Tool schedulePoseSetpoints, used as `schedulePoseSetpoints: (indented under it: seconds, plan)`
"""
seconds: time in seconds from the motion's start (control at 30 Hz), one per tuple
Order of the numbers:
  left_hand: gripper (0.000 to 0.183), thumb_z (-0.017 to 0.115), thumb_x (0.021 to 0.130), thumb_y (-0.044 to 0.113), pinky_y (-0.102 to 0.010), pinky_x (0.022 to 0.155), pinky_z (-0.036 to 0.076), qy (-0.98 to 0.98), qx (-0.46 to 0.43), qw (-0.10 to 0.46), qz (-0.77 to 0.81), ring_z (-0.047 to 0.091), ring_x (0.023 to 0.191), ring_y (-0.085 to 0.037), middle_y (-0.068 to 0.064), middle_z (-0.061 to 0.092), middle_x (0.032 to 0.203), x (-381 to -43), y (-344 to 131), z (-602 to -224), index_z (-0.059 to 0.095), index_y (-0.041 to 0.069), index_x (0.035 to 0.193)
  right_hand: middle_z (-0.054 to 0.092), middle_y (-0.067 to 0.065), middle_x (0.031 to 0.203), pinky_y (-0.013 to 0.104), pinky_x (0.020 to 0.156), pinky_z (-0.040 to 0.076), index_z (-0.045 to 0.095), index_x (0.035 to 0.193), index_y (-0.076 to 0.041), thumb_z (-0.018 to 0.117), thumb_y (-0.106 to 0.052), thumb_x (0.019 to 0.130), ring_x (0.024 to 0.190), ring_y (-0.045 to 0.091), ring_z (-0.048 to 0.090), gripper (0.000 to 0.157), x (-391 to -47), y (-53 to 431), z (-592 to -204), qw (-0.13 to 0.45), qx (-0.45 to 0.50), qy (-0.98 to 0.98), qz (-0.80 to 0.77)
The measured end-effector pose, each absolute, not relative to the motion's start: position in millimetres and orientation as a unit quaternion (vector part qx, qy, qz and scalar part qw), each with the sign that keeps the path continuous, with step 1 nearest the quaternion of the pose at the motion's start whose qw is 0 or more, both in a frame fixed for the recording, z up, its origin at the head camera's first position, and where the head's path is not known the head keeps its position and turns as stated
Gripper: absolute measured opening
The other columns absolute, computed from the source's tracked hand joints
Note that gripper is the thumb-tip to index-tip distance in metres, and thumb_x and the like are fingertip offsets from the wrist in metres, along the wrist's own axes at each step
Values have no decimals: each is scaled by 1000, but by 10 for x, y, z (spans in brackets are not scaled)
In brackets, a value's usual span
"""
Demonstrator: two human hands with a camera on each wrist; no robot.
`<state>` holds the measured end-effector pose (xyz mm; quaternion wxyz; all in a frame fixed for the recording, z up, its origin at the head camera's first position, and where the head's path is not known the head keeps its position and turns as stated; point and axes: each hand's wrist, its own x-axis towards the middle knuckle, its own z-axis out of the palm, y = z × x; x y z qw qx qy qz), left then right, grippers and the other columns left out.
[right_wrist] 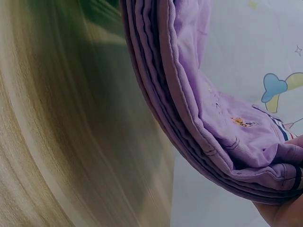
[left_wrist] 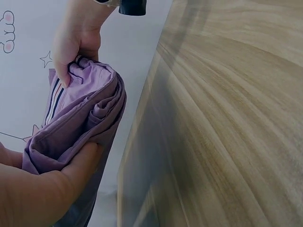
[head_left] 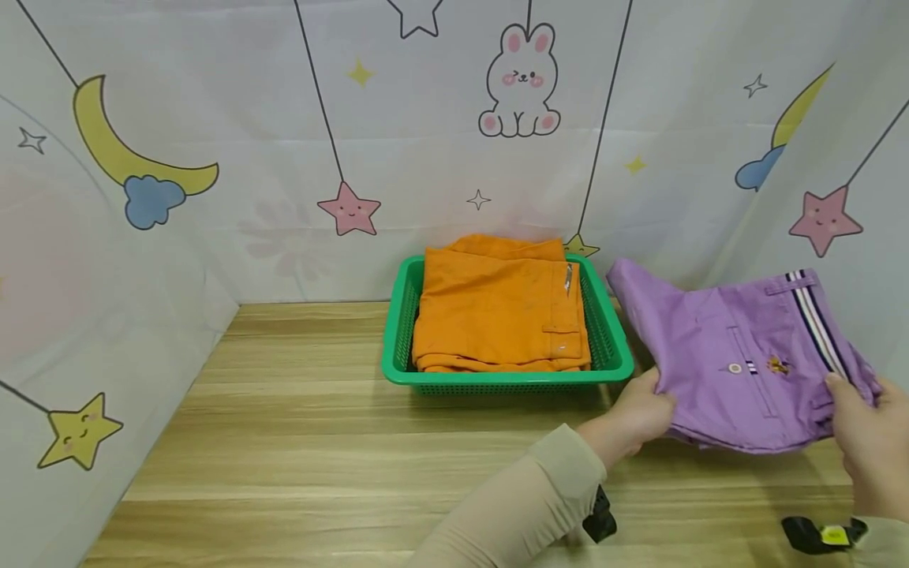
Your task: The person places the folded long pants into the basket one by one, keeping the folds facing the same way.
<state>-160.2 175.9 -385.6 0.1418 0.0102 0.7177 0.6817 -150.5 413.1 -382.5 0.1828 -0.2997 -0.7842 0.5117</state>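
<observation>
Both hands hold a folded pair of purple trousers [head_left: 731,355] up off the table, to the right of the green basket. My left hand [head_left: 639,410] grips the bundle's near left corner, thumb on one side and fingers on the other. At the striped waistband, my right hand [head_left: 866,426] pinches the other end with its thumb on top. Several fabric layers show along the lower edge in the right wrist view, and the bundle [right_wrist: 199,137] sags between the hands. A buttoned pocket and small embroidery face up.
A green plastic basket [head_left: 507,379] stands at the back of the wooden table [head_left: 284,442], with folded orange trousers [head_left: 497,308] in it. Behind hangs a white curtain [head_left: 426,158] with stars, moons and a rabbit. Black straps hang at both wrists.
</observation>
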Motion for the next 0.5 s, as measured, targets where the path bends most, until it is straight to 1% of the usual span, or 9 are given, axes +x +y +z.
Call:
schedulePoseSetpoints:
  seconds: [0.17,0.23,0.3,0.37,0.43,0.5]
  plan:
    - [52,51,87,-2,-19,75,47,716,13,141,684,54,88,-4,5,64,114,-1597,1747,-3833,57,26,130,44,-23,70,16,43,38,52,129,-20,54,-27,95,58,-3,41,35,-1501,4124,-3816,190,-297,-780,516]
    - [51,51,88,-2,-19,74,47,718,14,140,682,54,87,-4,6,64,114,-1596,1746,-3825,58,27,130,45,-23,69,18,41,37,54,124,-23,54,-27,95,57,-2,41,30,-1499,4126,-3821,195,-293,-778,521]
    - [50,51,88,-2,-20,71,47,717,15,141,682,54,85,-5,6,65,113,-1593,1746,-3815,58,27,129,45,-23,71,19,41,36,53,125,-23,54,-28,95,57,-2,41,31,-1497,4135,-3832,195,-289,-778,522]
    - [50,51,89,-2,-20,68,47,715,16,141,684,53,83,-5,5,65,112,-1589,1745,-3807,58,27,129,45,-22,70,21,39,35,54,121,-26,54,-27,95,54,-1,41,26,-1493,4132,-3825,197,-289,-776,525]
    - [49,50,89,-1,-21,63,46,712,17,144,687,53,80,-6,5,65,109,-1588,1741,-3796,59,28,128,43,-21,69,22,37,34,55,112,-31,53,-28,95,52,0,40,17,-1488,4128,-3816,195,-296,-777,521]
    - [49,50,90,-1,-21,60,45,711,18,145,688,52,78,-6,5,64,108,-1587,1731,-3789,58,28,128,43,-20,70,23,37,33,53,107,-34,52,-28,95,52,1,39,13,-1486,4116,-3801,194,-302,-779,515]
